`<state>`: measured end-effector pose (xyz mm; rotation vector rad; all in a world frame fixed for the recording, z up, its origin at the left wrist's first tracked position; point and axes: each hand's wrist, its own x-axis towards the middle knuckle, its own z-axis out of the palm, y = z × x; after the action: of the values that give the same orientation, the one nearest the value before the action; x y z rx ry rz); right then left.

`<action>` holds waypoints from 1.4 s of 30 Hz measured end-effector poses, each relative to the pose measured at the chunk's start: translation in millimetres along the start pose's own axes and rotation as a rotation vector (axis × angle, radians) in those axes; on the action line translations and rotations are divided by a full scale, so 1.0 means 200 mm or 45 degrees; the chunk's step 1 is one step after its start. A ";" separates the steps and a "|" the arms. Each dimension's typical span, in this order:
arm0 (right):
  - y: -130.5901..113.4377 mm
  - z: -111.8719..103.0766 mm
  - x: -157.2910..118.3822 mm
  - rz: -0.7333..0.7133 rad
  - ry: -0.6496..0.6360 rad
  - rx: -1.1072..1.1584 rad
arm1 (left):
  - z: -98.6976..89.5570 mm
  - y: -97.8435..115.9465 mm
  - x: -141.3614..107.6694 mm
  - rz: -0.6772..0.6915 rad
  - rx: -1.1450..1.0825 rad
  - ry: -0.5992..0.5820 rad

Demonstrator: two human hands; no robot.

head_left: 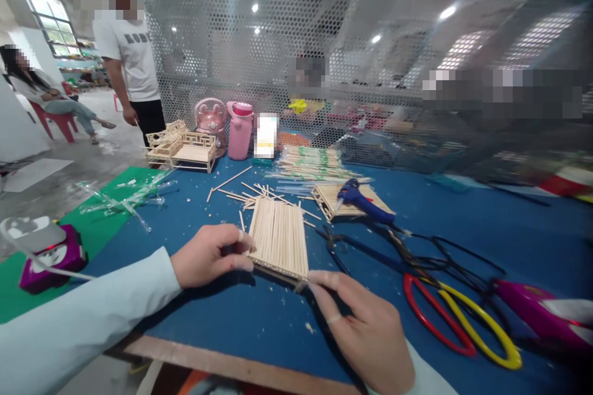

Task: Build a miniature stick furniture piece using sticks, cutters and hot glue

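A small panel of wooden sticks (278, 231), laid side by side on a low frame, is held between my two hands, tilted slightly above the blue table. The thumb and fingers of my left hand (210, 254) pinch its left edge. My right hand (356, 321) grips its near right corner with thumb and forefinger. Tape or a covering wraps some fingertips. Loose wooden sticks (259, 194) lie scattered just behind the panel. A blue glue gun (370, 202) rests on another stick panel (324, 200) at the back right.
Scissors (438, 315) with red and yellow handles and pliers (365, 247) lie at right. Purple devices (50, 259) sit at both sides. Behind stand stick furniture (192, 148), a pink bottle (239, 133) and bundled sticks (310, 163), before a perforated metal screen (208, 31). A person (132, 62) stands left.
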<state>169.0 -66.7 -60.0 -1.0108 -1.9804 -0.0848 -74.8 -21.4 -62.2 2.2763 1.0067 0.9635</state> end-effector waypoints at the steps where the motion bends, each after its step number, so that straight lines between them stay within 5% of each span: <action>1: 0.00 0.00 0.00 -0.005 0.001 -0.003 | 0.00 0.00 0.00 -0.031 0.000 -0.006; 10: 0.01 0.01 -0.02 -0.005 -0.002 0.010 | -0.02 0.00 0.01 0.207 0.048 -0.004; 20: 0.00 0.02 -0.01 0.014 0.012 0.079 | -0.03 0.01 0.00 0.247 0.186 -0.053; 29: -0.02 0.03 -0.03 0.264 0.025 0.091 | -0.04 0.02 -0.01 0.276 0.254 -0.068; 42: -0.01 0.01 -0.02 0.154 -0.023 0.117 | -0.04 0.02 0.00 0.265 0.272 -0.061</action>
<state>167.1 -69.8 -64.6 -1.0718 -1.9165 0.0816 -78.5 -23.8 -54.9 2.6107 0.9033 0.9152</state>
